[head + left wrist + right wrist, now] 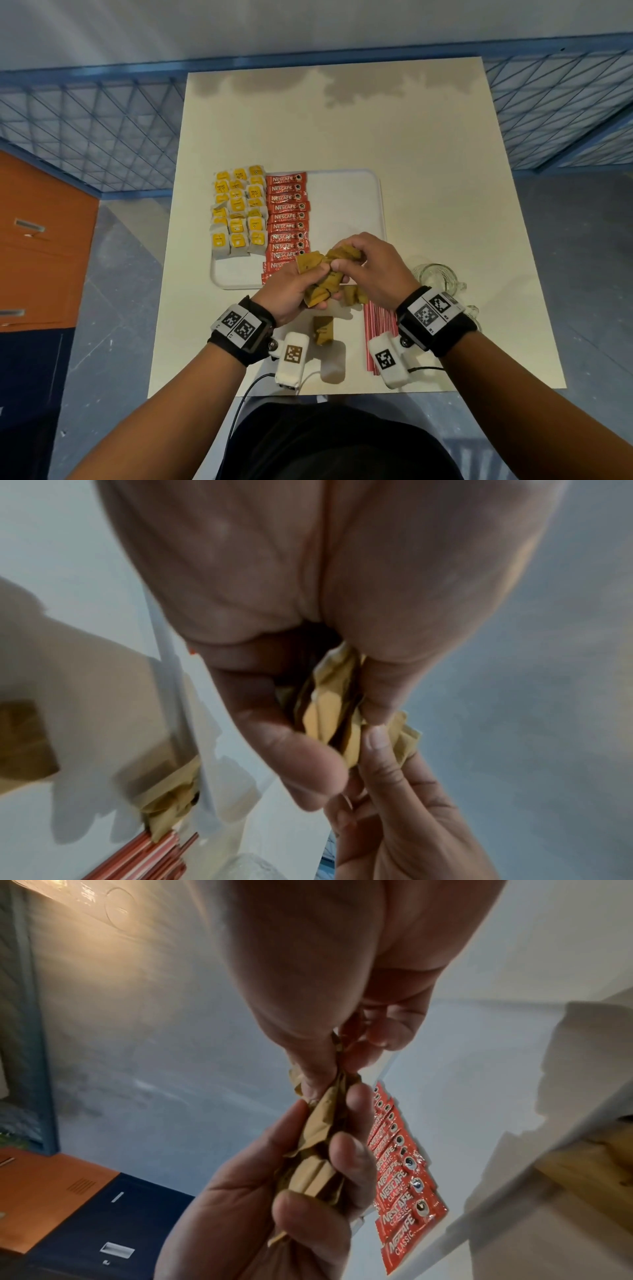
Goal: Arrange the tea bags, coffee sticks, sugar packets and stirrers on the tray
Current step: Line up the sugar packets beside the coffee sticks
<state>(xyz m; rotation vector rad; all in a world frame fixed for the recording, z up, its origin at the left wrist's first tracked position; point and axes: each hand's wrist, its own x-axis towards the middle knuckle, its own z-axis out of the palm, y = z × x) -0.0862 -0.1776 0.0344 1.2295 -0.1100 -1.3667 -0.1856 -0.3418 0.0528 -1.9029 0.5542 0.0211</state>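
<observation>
Above the tray's near edge, my left hand (317, 279) grips a bunch of brown sugar packets (325, 291) from below. My right hand (344, 261) pinches the top of the same bunch (316, 1153), whose crumpled packets (330, 718) show between my fingers. The white tray (346, 205) holds yellow tea bags (238, 212) in rows at its left. Beside them lies a column of red coffee sticks (287, 219), also seen in the right wrist view (404, 1177). One loose sugar packet (323, 329) and a few more (355, 295) lie on the table. Red-and-white stirrers (378, 329) lie under my right wrist.
A clear glass jar (436, 277) stands on the cream table (411, 137) to the right of my right hand. The tray's right half is bare. A blue mesh fence (85, 130) runs behind the table, and an orange cabinet (41, 246) stands to the left.
</observation>
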